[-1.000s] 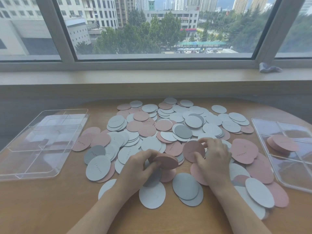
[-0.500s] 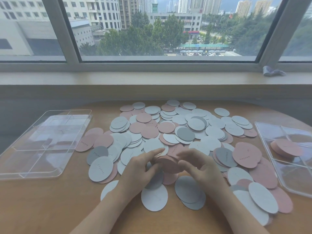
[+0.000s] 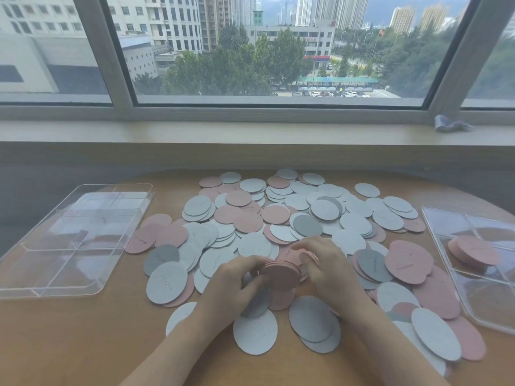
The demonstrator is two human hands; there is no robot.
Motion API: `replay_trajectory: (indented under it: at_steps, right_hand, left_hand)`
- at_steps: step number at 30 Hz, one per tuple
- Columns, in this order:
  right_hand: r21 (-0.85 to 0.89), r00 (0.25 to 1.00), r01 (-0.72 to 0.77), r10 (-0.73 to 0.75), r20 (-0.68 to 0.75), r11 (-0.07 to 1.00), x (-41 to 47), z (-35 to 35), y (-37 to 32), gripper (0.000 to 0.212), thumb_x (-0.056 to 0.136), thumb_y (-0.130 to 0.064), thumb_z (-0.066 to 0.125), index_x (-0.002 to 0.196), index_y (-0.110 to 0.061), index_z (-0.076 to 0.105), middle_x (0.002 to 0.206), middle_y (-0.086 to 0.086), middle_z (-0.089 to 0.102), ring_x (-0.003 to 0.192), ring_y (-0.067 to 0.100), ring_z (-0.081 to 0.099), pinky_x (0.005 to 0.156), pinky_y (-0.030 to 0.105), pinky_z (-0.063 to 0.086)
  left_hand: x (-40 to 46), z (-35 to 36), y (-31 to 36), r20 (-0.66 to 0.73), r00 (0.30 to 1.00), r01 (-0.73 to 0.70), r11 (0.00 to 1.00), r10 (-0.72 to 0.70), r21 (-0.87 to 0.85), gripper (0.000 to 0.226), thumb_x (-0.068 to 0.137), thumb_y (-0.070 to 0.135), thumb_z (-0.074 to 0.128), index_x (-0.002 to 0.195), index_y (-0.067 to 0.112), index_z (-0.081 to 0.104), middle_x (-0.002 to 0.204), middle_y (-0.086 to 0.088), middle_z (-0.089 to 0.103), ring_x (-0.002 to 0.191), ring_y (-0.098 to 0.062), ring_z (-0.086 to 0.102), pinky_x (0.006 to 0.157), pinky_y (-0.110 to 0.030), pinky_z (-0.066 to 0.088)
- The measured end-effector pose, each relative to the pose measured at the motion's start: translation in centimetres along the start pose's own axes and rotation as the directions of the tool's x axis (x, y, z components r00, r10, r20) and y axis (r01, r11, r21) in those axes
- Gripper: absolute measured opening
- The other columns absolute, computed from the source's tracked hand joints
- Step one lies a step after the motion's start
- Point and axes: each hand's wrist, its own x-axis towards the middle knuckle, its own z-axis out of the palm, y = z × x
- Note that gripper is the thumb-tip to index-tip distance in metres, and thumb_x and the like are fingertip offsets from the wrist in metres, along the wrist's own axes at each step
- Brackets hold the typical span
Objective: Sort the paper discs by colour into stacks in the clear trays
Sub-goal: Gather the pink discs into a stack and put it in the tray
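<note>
Both hands, left hand and right hand, have their fingers curled around a pink stack, squaring its edges, likely for the tray off to their right.

cursive script on several paper discs, too small to read

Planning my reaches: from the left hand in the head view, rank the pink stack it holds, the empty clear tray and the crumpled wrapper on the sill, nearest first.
From the left hand:
1. Pink stack, in its grip.
2. Empty clear tray, on the table's left.
3. Crumpled wrapper, far right on the sill.
</note>
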Motion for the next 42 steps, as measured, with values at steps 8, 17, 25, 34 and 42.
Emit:
replay_trajectory:
  at_steps: [8, 17, 25, 34, 42]
  right_hand:
    - [-0.304, 0.986, 0.166, -0.163, 0.034, 0.938, 0.6, 1.2, 1.4, 0.011, 0.078, -0.033, 0.071, 0.088, -0.031, 0.068, 0.093, -0.013, 0.058, 0.087, 0.018, 0.055, 0.072, 0.030, 0.035]
    - [0.291, 0.973, 0.020, 0.049, -0.227, 0.956, -0.8, -0.9, 0.0, 0.017, 0.094, -0.022, 0.055, 0.097, -0.020, 0.071, 0.087, -0.011, 0.071, 0.083, 0.012, 0.066, 0.071, 0.026, 0.050]
    - [0.495, 0.995, -0.005, -0.044, 0.087, 0.869, -1.4, -0.6, -1.5, 0.020, 0.096, -0.015, 0.057, 0.102, -0.024, 0.074, 0.087, 0.000, 0.073, 0.079, 0.019, 0.069, 0.070, 0.031, 0.055]
    - [0.413, 0.989, 0.051, -0.104, 0.105, 0.909, -1.1, -0.5, -1.5, 0.027, 0.101, -0.033, 0.047, 0.096, -0.030, 0.073, 0.086, -0.010, 0.068, 0.084, 0.015, 0.063, 0.075, 0.030, 0.049]
    - [0.168, 0.939, 0.075, -0.127, 0.319, 0.983, -1.2, -0.8, -1.1, 0.053, 0.072, -0.052, 0.078, 0.117, -0.044, 0.052, 0.102, -0.016, 0.055, 0.098, 0.009, 0.053, 0.079, 0.015, 0.041]
  left_hand:
    - [0.1, -0.2, 0.4, 0.010, 1.000, 0.029, 0.999, -0.028, -0.022, 0.021, 0.092, 0.015, 0.068, 0.109, 0.028, 0.071, 0.083, 0.019, 0.063, 0.067, 0.009, 0.052, 0.063, -0.008, 0.034]
    - [0.1, -0.1, 0.5, 0.006, 0.999, 0.039, 0.999, -0.039, -0.015, 0.024, 0.093, 0.013, 0.067, 0.112, 0.027, 0.070, 0.087, 0.019, 0.066, 0.068, 0.010, 0.053, 0.064, -0.007, 0.035]
    - [0.0, -0.1, 0.4, -0.048, 0.997, 0.061, 0.998, -0.062, -0.023, 0.040, 0.091, 0.019, 0.070, 0.127, 0.035, 0.066, 0.081, 0.019, 0.065, 0.057, -0.004, 0.048, 0.060, -0.008, 0.036]
    - [0.0, -0.2, 0.6, -0.055, 0.997, 0.043, 0.995, -0.048, -0.092, 0.024, 0.088, 0.015, 0.071, 0.106, 0.031, 0.072, 0.087, 0.023, 0.069, 0.068, -0.001, 0.058, 0.060, -0.013, 0.039]
    - [0.2, -0.5, 0.3, -0.280, 0.941, 0.124, 0.965, -0.188, -0.229, 0.014, 0.087, 0.025, 0.062, 0.100, 0.027, 0.067, 0.091, 0.013, 0.070, 0.085, -0.016, 0.062, 0.070, -0.029, 0.048]
